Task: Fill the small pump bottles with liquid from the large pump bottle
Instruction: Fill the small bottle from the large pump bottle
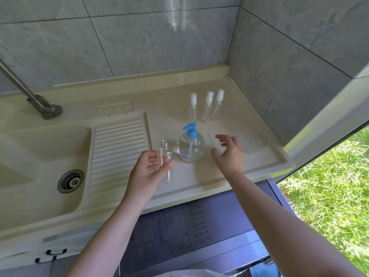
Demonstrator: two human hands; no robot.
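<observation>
Head view: The left hand [148, 168] grips an uncapped small clear bottle [165, 162] upright, just left of the large pump bottle [191, 145], which stands on the countertop [199, 176] with its blue pump fitted. The right hand [229, 151] hovers to the right of the large bottle, fingers spread and relaxed, holding nothing. Three capped small pump bottles [207, 105] stand in a row farther back. The sink [40, 156] lies left.
</observation>
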